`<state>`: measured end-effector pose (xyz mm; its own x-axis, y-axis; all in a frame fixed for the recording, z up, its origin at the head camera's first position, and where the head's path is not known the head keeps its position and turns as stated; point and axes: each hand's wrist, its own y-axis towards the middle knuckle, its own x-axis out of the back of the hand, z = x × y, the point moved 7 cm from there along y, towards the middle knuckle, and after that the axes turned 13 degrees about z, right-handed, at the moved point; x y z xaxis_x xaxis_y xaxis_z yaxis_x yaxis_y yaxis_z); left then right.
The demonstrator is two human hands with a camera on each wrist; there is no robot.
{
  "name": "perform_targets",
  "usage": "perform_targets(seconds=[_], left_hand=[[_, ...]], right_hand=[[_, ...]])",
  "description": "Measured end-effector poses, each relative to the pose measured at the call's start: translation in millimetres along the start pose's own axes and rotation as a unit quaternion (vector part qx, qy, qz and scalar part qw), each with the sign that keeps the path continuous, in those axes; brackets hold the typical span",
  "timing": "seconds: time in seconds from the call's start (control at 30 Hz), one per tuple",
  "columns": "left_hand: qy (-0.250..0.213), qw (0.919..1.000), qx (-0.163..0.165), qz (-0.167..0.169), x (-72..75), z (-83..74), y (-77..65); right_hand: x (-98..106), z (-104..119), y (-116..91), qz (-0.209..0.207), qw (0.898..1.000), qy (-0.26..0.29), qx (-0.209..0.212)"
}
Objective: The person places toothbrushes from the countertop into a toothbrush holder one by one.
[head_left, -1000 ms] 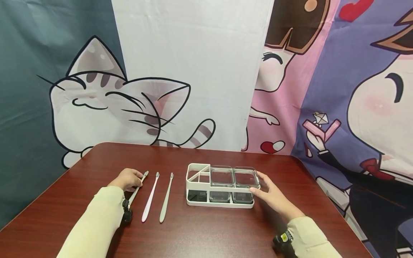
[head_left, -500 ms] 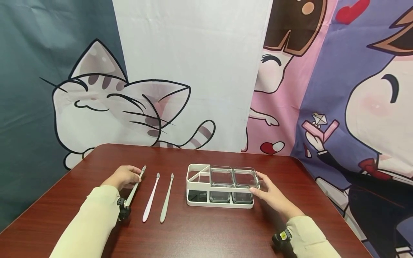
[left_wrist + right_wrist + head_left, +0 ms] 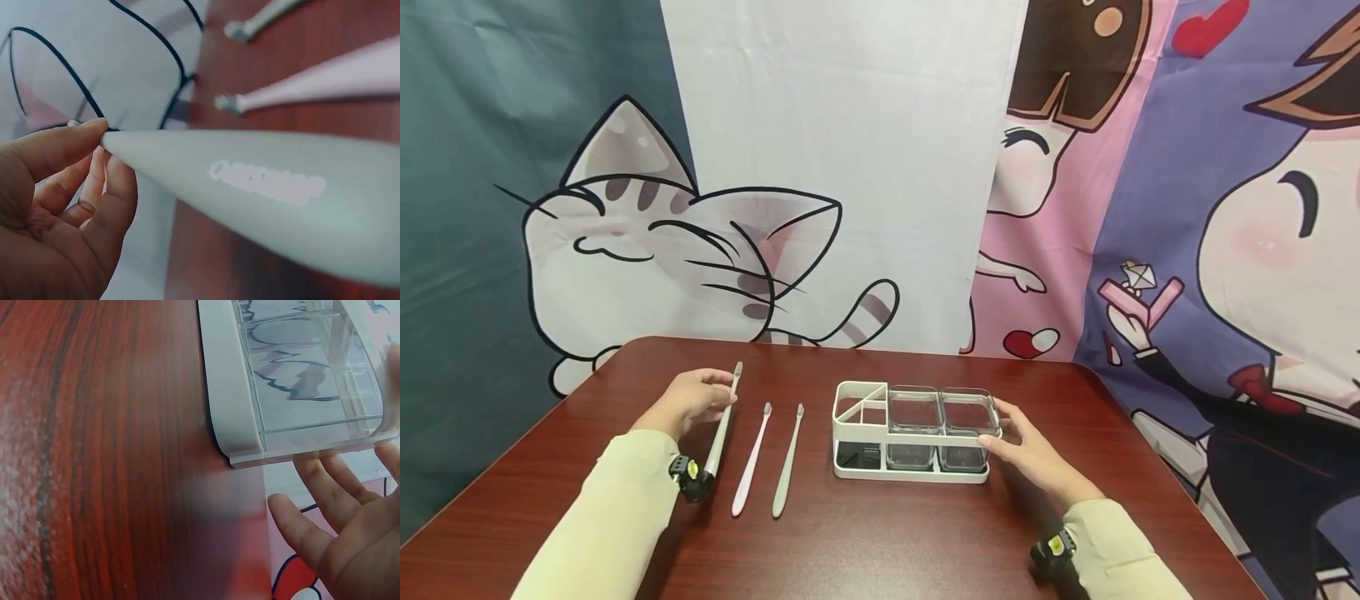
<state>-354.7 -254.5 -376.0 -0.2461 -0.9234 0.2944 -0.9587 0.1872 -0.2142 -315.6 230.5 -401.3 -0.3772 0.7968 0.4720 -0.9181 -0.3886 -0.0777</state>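
My left hand (image 3: 688,402) pinches a pale grey-green toothbrush (image 3: 269,181) between thumb and fingers, near the brush head. Its thick handle with white lettering points back toward the wrist, raised over the table. A white rack (image 3: 861,432) with two clear cups, one (image 3: 913,410) beside the other (image 3: 970,413), stands upright right of centre. Around its right end, my right hand (image 3: 1030,454) holds the upper rim, thumb at the front and fingers along the end. In the right wrist view, fingertips (image 3: 306,464) reach the rack's end wall.
Two more toothbrushes, one pinkish white (image 3: 750,467) and one pale green (image 3: 786,467), lie side by side between the left hand and the rack. Small divided slots (image 3: 874,410) fill the rack's left part. A cartoon-printed cloth (image 3: 850,167) hangs behind the reddish-brown table (image 3: 865,542).
My left hand has lifted the toothbrush and turned it more upright, its head now farther back. The right hand stays at the rack's end.
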Motion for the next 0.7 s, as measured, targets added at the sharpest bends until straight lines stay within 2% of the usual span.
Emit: perform_targets(seconds=[0.17, 0.43, 0.7], left_hand=[[-0.005, 0.9995, -0.032, -0.003, -12.0, -21.5, -0.2], [-0.023, 0.9977, -0.062, -0.012, -34.3, -57.2, -2.8], [-0.089, 0.9906, -0.099, -0.030, -50.9, -85.9, -9.8]], right_hand=[[1, 0, 0, -0.009, 1.000, -0.008, -0.001], [1, -1, 0, -0.014, 1.000, -0.005, 0.000], [1, -2, 2, -0.022, 1.000, -0.004, 0.013]])
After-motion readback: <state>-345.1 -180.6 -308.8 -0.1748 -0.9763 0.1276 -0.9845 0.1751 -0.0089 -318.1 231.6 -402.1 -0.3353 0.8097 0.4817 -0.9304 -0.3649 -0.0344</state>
